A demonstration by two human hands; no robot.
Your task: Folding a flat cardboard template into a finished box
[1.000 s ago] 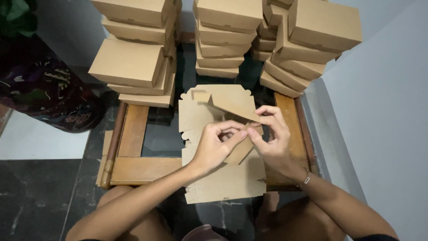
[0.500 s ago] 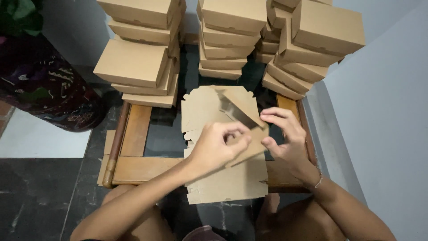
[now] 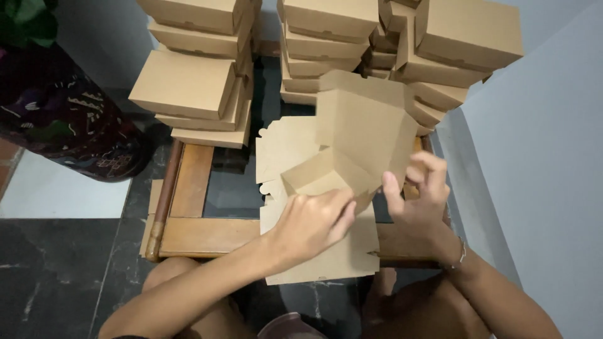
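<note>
Since a moment ago you've lifted the flat brown cardboard box blank (image 3: 364, 135) upright — your left hand (image 3: 311, 223) pinches its lower flap, right hand (image 3: 418, 201) grips its edge, above the wooden-framed glass table (image 3: 201, 232). Beyond stand stacked brown cardboard boxes (image 3: 188, 85).

Both hands (image 3: 314, 223) on half-folded cardboard box (image 3: 364, 135)

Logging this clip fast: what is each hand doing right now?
Left hand: closed on a flap of the half-folded cardboard box.
Right hand: gripping the same box at its right edge.
</note>
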